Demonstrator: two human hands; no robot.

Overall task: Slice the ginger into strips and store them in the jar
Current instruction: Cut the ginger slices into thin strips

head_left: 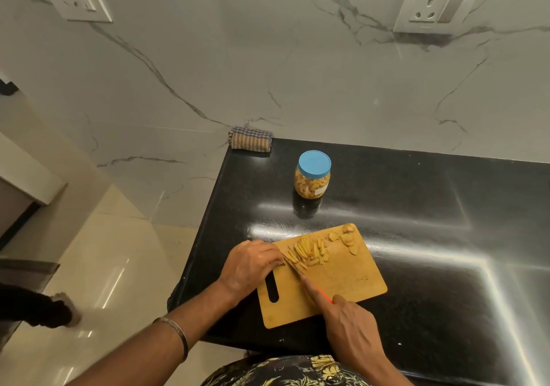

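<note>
Your right hand (349,323), lower centre-right of the frame, is wrapped round the orange handle of a small kitchen knife (300,272), index finger stretched along its spine, blade tip down at the ginger. Your left hand (250,265) sits curled at the left end of the rectangular wooden cutting board (342,284), fingertips pinning the piece being cut. The pale yellow ginger strips (306,251) lie in a loose fanned pile near the board's top edge, with a few uncut round ginger slices (346,238) just right of them. Above the board stands a clear plastic jar with a blue lid (313,174), closed, yellowish stuff inside, on the black glossy countertop (446,207). A folded striped cloth (251,139) sits at the counter's far corner.
</note>
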